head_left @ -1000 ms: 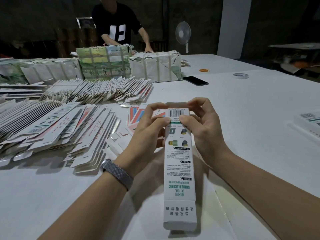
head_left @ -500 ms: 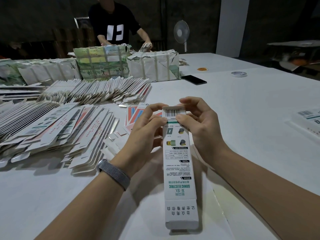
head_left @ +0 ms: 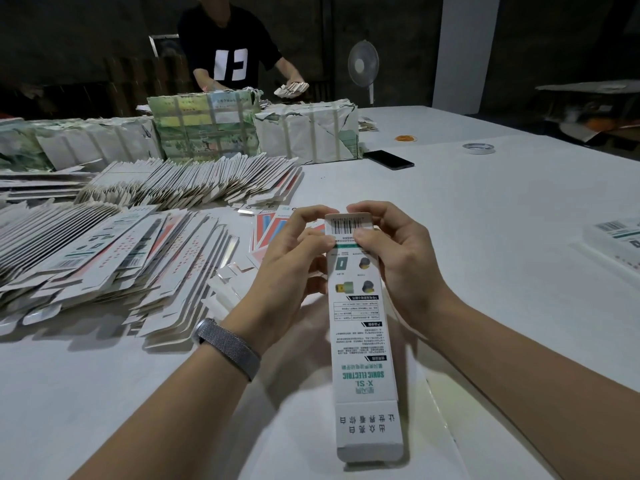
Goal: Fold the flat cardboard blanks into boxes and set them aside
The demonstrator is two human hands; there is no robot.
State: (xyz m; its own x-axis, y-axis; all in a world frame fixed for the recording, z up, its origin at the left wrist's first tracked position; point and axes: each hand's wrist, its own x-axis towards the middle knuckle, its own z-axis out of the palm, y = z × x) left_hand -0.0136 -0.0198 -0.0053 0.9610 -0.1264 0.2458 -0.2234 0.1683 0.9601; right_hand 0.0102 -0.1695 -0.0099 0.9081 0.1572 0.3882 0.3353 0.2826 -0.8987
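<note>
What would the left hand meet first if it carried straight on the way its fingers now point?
The left hand points right, and already grips the box at its barcoded end. Straight on it would meet the right hand, which holds the other side.

Both hands' fingers [head_left: 313,237] pinch far end of long box [head_left: 360,306] above table [head_left: 519,237].

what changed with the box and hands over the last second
Little moved. Both thumbs crept onto the barcode end of the box, the left hand and right hand pressing that far flap shut. The person across the table lifted a small bundle. Both grips, the blanks and the phone stayed put.
</note>
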